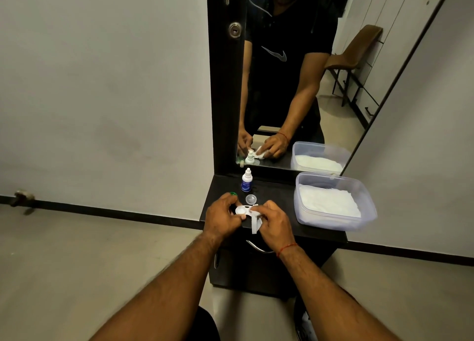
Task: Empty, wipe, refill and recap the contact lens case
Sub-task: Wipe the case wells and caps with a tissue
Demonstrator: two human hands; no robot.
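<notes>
The contact lens case [243, 210] is held just above the front edge of the dark tabletop [277, 194], pinched at its left end by the closed fingers of the left hand [222, 219], with one white well turned up and uncovered. A folded white tissue [254, 221] is gripped in the right hand [274, 222], whose fingers are curled shut around it, and it is pressed against the right end of the case while a loose strip hangs below. The wiping step is judged to be in hand. It would be done well if the case were kept steady by the left hand and the tissue were worked round the inside of each well and along the threads, so that no moisture is left (a fresh corner is best used for the second well). A clear cap [250, 199] lies on the tabletop just behind the case, and a green cap [233, 193] is seen just past the left knuckles; both should be left undisturbed until refilling is done. The solution bottle [246, 180] stands upright near the mirror [295, 84], and a plastic tub [333, 202] of white tissues rests to the right, well apart.
</notes>
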